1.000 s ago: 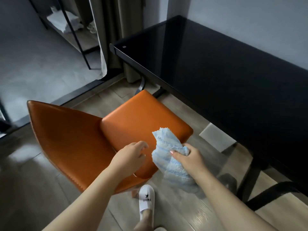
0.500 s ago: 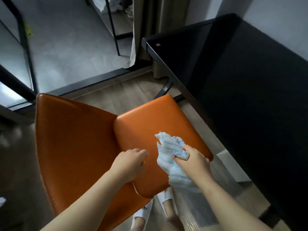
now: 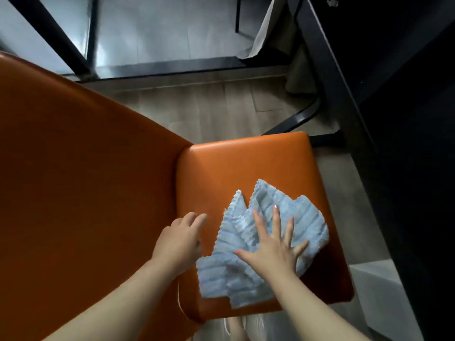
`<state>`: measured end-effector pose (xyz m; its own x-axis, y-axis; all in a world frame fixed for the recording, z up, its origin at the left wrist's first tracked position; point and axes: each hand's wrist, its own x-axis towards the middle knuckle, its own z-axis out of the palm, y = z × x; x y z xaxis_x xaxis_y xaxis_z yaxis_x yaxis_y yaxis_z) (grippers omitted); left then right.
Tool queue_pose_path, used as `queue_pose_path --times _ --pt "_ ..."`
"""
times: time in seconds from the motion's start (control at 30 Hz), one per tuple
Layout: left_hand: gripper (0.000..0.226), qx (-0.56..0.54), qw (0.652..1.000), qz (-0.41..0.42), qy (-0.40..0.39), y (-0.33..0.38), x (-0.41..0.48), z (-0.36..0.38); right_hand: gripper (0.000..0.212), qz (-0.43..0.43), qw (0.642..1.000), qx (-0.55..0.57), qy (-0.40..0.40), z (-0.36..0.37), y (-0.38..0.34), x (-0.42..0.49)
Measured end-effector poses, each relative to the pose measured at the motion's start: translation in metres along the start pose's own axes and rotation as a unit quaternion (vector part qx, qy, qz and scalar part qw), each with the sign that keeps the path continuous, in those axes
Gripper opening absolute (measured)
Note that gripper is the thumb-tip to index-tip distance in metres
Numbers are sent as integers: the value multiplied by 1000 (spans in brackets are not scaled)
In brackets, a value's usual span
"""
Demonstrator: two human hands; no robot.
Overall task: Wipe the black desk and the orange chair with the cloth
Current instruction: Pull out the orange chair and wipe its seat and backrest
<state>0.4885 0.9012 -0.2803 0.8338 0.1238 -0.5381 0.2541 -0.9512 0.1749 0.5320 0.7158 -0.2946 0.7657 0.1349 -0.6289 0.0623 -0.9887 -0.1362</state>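
Orange chair seat (image 3: 246,168): bears one pale blue ribbed cloth (image 3: 234,271), spread flat over its near half. Wood-plank floor (image 3: 216,107): carries the chair and, at right, the black desk (image 3: 406,119) on its dark frame

Grey-brown wood-look plank floor (image 3: 216,107) underfoot, kinda blurry. Up top, a dark threshold strip (image 3: 170,67) running across, then pale grey tile (image 3: 152,28) past it catching a soft bluish glare. Black metal frame bars (image 3: 56,33) slanting down on the left, looks like a glass partition. Off-white curtain hem (image 3: 264,35) hanging near the upper right. Pale grey slab (image 3: 384,291) low on the right. Dim overall, light mostly from the tiled side.
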Motion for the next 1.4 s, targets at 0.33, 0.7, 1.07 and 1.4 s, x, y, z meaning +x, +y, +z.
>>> queue_pose_path --times 0.33,0.7,1.07,1.4 --pt "67 -27 997 -48 62 -24 84 23 42 -123 943 126 281 34 19 57" --pt "65 -44 993 -18 111 -24 151 -13 65 -38 972 88 215 -114 -35 104" --pt "61 -154 984 -38 88 -35 154 -2 61 61 909 337 239 -40 -20 158" --pt "53 -286 944 41 161 11 173 -31 15 197 683 676 194 -69 -15 161"
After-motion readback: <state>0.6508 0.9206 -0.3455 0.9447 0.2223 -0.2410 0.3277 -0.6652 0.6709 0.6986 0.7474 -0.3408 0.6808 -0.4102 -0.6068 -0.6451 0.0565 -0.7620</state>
